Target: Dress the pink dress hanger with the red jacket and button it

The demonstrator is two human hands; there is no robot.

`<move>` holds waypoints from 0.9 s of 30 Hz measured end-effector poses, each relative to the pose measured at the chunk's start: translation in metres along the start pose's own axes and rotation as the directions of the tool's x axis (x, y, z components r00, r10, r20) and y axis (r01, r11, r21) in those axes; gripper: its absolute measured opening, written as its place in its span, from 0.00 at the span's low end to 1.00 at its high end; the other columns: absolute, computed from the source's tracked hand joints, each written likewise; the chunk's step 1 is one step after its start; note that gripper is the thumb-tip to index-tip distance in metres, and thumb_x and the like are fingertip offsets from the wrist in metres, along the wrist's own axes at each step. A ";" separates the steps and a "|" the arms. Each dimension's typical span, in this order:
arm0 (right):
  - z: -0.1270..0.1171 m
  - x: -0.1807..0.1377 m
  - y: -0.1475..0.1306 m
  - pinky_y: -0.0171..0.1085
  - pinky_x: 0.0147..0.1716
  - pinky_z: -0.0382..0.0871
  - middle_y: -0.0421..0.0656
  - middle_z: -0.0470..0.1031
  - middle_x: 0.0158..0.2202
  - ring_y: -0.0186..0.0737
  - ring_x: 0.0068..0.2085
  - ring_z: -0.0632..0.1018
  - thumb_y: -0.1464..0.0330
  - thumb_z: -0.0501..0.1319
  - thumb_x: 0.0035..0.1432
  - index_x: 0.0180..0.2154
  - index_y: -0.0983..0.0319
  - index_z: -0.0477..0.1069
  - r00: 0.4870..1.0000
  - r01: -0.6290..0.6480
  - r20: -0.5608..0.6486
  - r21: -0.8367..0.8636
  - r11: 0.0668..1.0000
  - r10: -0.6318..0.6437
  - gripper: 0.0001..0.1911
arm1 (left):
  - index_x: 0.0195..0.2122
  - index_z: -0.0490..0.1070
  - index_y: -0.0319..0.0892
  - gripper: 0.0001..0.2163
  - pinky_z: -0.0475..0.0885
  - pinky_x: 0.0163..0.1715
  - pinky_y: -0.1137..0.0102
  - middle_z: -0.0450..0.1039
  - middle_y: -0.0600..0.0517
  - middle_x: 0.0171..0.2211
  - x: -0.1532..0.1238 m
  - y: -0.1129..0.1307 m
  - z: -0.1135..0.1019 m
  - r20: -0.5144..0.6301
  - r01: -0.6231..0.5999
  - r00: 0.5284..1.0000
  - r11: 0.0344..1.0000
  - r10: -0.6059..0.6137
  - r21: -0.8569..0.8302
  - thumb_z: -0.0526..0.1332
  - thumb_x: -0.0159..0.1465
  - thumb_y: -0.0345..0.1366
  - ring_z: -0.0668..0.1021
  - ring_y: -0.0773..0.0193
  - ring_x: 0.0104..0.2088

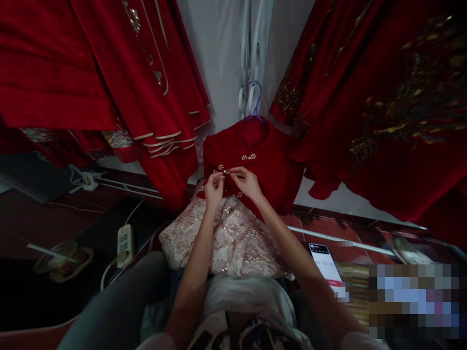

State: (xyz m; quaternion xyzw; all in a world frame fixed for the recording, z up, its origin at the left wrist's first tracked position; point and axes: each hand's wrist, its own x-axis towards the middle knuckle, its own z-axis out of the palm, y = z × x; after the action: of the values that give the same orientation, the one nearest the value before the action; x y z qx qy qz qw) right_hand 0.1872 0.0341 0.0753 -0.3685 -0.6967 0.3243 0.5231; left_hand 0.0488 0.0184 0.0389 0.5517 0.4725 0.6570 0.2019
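Note:
A red jacket (272,170) hangs in front of me on a purple hanger (257,103), its lower part reaching toward my lap. A beaded ornamental fastening (249,157) sits below its collar. Lower on the front, my left hand (214,188) and my right hand (247,183) meet at another beaded fastening (226,172). Both hands are closed, thumb against fingertips, pinching it from either side; the fingers partly cover it. Under my forearms, pale pink and gold brocade fabric (241,238) lies across my lap, next to the jacket's lower edge.
Red garments (146,73) hang at left, and a red embellished garment (365,146) hangs at right. A power strip (125,245) and a plastic cup (60,257) lie on a dark surface at left. A phone (324,265) lies at right, beside a pixelated patch.

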 end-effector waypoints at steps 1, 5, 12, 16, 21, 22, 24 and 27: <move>-0.006 -0.009 0.001 0.35 0.40 0.76 0.44 0.77 0.43 0.35 0.41 0.79 0.67 0.59 0.58 0.42 0.62 0.72 0.999 -0.027 0.040 0.041 0.999 0.025 0.10 | 0.42 0.69 0.41 0.08 0.73 0.47 0.66 0.76 0.48 0.41 -0.009 -0.006 0.000 -0.021 0.006 1.000 1.000 -0.005 0.024 0.56 0.61 0.31 0.78 0.66 0.41; -0.036 -0.044 0.006 0.37 0.42 0.74 0.45 0.78 0.42 0.36 0.41 0.79 0.65 0.61 0.57 0.42 0.61 0.73 0.986 -0.103 0.133 0.045 0.994 0.096 0.11 | 0.39 0.68 0.41 0.11 0.72 0.46 0.62 0.71 0.48 0.39 -0.040 -0.029 0.001 0.041 0.063 0.996 0.950 -0.079 0.305 0.57 0.55 0.24 0.76 0.63 0.40; -0.054 -0.056 0.019 0.36 0.35 0.72 0.43 0.78 0.33 0.35 0.32 0.77 0.66 0.61 0.56 0.35 0.62 0.74 0.973 -0.173 0.128 -0.158 0.972 0.194 0.06 | 0.37 0.62 0.41 0.12 0.71 0.42 0.63 0.67 0.50 0.35 -0.047 -0.028 0.005 0.088 0.052 0.990 0.873 -0.108 0.485 0.63 0.53 0.30 0.74 0.62 0.37; -0.046 -0.061 0.032 0.34 0.31 0.70 0.42 0.76 0.31 0.34 0.30 0.76 0.65 0.65 0.52 0.38 0.62 0.71 0.951 -0.191 0.179 -0.295 0.936 0.251 0.11 | 0.38 0.62 0.41 0.13 0.71 0.39 0.65 0.69 0.50 0.35 -0.048 -0.027 0.007 0.048 0.157 0.978 0.863 -0.205 0.479 0.64 0.53 0.31 0.75 0.63 0.33; -0.042 -0.065 0.041 0.32 0.30 0.67 0.41 0.73 0.33 0.34 0.31 0.73 0.69 0.69 0.43 0.40 0.61 0.68 0.940 -0.062 0.293 -0.360 0.931 0.177 0.20 | 0.43 0.63 0.43 0.17 0.70 0.45 0.63 0.70 0.48 0.43 -0.049 -0.030 0.013 0.003 0.141 0.988 0.918 -0.153 0.370 0.62 0.52 0.27 0.75 0.62 0.39; -0.042 -0.064 0.041 0.32 0.31 0.67 0.41 0.73 0.33 0.34 0.31 0.73 0.69 0.69 0.43 0.39 0.61 0.68 0.936 -0.039 0.314 -0.349 0.936 0.156 0.19 | 0.43 0.63 0.43 0.17 0.70 0.47 0.63 0.70 0.47 0.43 -0.048 -0.030 0.015 -0.009 0.122 0.992 0.922 -0.128 0.367 0.62 0.52 0.26 0.75 0.61 0.42; -0.041 -0.063 0.041 0.33 0.32 0.67 0.40 0.73 0.33 0.34 0.32 0.73 0.69 0.68 0.45 0.36 0.61 0.67 0.938 -0.015 0.323 -0.326 0.945 0.127 0.16 | 0.43 0.62 0.42 0.17 0.69 0.48 0.61 0.69 0.47 0.42 -0.045 -0.028 0.020 -0.032 0.112 0.994 0.907 -0.109 0.406 0.61 0.52 0.27 0.74 0.59 0.44; -0.040 -0.061 0.040 0.32 0.30 0.66 0.39 0.72 0.29 0.34 0.30 0.73 0.68 0.66 0.48 0.33 0.61 0.67 0.943 -0.017 0.314 -0.291 0.957 0.112 0.11 | 0.41 0.61 0.42 0.15 0.68 0.47 0.60 0.69 0.45 0.41 -0.038 -0.024 0.026 -0.050 0.142 0.990 0.857 -0.135 0.495 0.61 0.54 0.29 0.73 0.56 0.45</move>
State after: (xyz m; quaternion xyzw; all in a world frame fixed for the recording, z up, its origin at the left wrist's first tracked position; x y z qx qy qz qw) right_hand 0.2444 0.0055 0.0214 -0.4035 -0.8005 0.2946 0.3310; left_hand 0.0787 0.0100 -0.0032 0.5453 0.6653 0.5007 0.0967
